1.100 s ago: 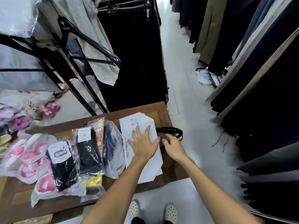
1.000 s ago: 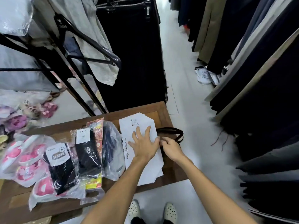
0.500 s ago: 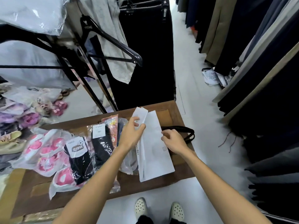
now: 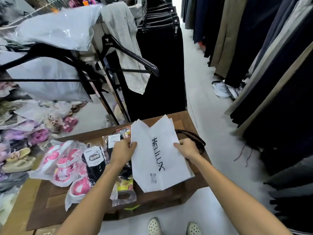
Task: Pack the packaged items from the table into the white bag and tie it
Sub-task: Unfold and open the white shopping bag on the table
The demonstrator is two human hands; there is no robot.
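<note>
we have lifted the white bag (image 4: pixel 159 155) off the worktop (image 4: pixel 50 197): left hand (image 4: pixel 124 151) pinches its 9 o'clock edge, right hand (image 4: pixel 187 149) its 3 o'clock edge. next we open it. packaged items (image 4: pixel 71 163) still wait at 9 o'clock.

Flat white bag (image 4: pixel 159 158) with black lettering, beside clear-wrapped sock and slipper packs (image 4: pixel 76 167) on table.
</note>
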